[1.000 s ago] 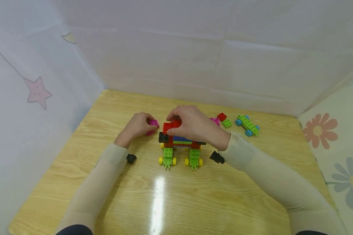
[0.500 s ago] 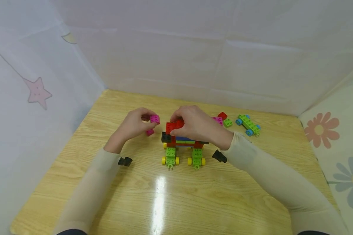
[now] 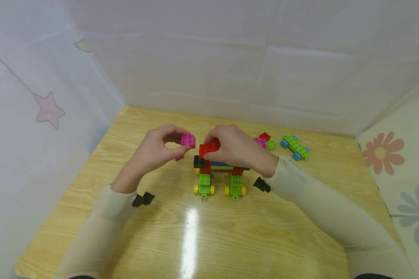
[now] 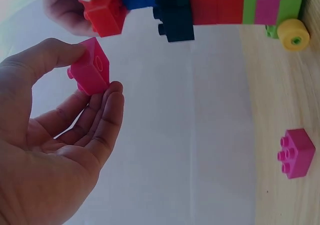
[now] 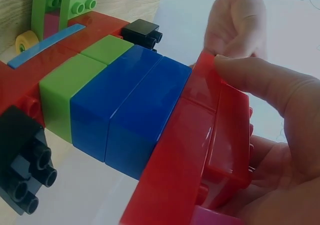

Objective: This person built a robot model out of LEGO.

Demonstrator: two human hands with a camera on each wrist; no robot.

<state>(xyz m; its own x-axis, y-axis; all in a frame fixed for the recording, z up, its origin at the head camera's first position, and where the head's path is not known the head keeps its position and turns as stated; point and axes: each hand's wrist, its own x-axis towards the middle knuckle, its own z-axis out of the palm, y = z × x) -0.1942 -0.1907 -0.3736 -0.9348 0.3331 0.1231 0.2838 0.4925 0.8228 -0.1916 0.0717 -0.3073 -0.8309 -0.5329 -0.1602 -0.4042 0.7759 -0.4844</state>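
In the head view my left hand (image 3: 150, 151) pinches a pink brick (image 3: 188, 141) between thumb and fingertips, raised just left of the model. A second pink brick (image 4: 298, 153) lies on the table below. My right hand (image 3: 234, 149) grips the top of the model at its red bricks (image 5: 227, 140), thumb on one side and fingers on the other. Under these come blue bricks (image 5: 125, 95), green bricks (image 5: 70, 87) and a red layer with a black brick (image 3: 199, 161) jutting out at each side. Green bases (image 3: 204, 182) with yellow wheels carry it all.
Behind the right forearm lie a pink piece (image 3: 260, 142), a red brick (image 3: 264, 136) and a green brick (image 3: 271, 145). Farther right stands a green car base (image 3: 296, 148) with blue wheels. White cloth walls (image 3: 209, 77) border the wooden table (image 3: 265, 228).
My left hand has lifted one pink brick off the table and brought it up and right, close to the model's red top. The right hand keeps its grip on the red bricks.
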